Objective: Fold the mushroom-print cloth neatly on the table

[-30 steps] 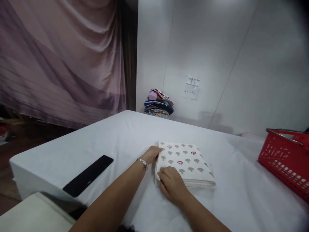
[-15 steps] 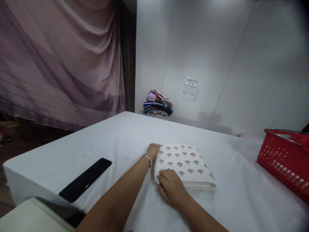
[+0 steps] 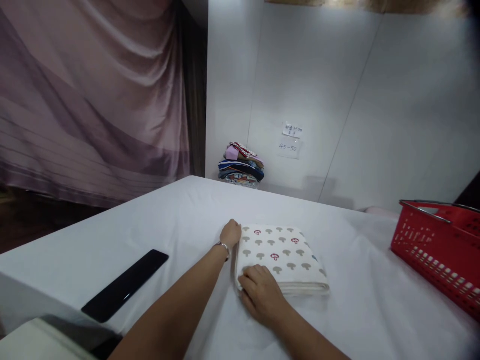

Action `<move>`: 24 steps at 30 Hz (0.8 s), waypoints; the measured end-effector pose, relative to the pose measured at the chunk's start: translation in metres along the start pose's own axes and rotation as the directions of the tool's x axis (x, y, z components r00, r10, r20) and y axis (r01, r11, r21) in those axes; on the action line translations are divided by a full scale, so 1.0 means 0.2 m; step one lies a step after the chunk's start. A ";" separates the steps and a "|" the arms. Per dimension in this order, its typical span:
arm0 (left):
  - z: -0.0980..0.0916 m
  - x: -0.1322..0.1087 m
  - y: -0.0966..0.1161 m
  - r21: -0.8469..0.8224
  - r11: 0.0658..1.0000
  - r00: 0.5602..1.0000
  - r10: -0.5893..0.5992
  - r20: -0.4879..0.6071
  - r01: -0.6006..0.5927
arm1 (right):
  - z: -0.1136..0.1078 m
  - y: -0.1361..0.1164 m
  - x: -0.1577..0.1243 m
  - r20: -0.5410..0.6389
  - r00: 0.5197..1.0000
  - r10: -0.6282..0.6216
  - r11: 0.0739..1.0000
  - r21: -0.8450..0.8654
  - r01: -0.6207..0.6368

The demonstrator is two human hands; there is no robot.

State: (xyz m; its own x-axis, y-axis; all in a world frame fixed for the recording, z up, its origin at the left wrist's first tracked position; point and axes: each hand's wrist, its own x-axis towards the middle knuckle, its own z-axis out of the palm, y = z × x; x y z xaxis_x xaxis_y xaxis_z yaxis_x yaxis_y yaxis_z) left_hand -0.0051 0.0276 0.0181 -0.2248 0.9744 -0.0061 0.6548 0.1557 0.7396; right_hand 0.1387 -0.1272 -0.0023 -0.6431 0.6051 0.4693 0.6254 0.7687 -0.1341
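Note:
A folded white cloth [image 3: 283, 255] with grey and red mushroom prints lies flat in several layers on the white-covered table. My left hand [image 3: 230, 233], with a bracelet at the wrist, is closed at the cloth's far left corner; its fingertips are hidden. At the near left corner, my right hand [image 3: 262, 294] has its fingers curled over the edge, with the thumb low against the side. The left edge of the cloth runs between my two hands.
A long black flat object [image 3: 125, 286] lies on the table [image 3: 176, 210] to the left. On the right stands a red plastic basket [image 3: 431, 245] with metal handles. A stack of folded clothes [image 3: 242, 165] rises beyond the far edge, beside a wall with paper labels [image 3: 288, 148].
The whole view has shifted slightly, with the basket showing a little more. Both hands stay at the same corners of the cloth, which looks unchanged.

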 end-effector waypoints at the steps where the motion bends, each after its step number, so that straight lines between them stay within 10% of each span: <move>1: -0.02 -0.02 0.01 0.008 1.000 1.000 0.027 0.000 -0.027 | 0.00 0.00 0.00 -0.001 1.000 -0.002 1.000 0.001 0.002; 4: -0.07 -0.15 0.03 -0.019 0.973 0.972 0.232 0.032 -0.231 | 0.00 0.00 0.00 -0.014 1.000 -0.007 1.000 -0.001 0.007; 8: -0.08 -0.40 -0.07 -0.121 0.835 0.812 0.550 0.195 -0.537 | 0.02 0.01 0.00 -0.052 0.999 -0.014 1.000 -0.025 0.013; 18: 0.00 -0.55 -0.26 0.078 0.709 0.683 0.635 0.361 -0.701 | -0.19 0.08 -0.06 0.028 0.998 -0.048 0.986 0.162 0.043; 24: -0.02 -0.57 -0.25 0.118 0.682 0.671 0.646 0.365 -0.721 | -0.38 0.35 -0.23 -0.124 0.943 0.307 0.949 0.108 -0.295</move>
State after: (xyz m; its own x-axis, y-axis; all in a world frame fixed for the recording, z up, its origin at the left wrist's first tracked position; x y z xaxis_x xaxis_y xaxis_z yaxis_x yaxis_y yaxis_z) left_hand -0.0147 -0.0915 -0.0150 0.5357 0.8132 0.2275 0.6942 -0.5775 0.4297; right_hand 0.2447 -0.1167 0.0334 -0.3598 0.7813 0.5101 0.7356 0.5738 -0.3601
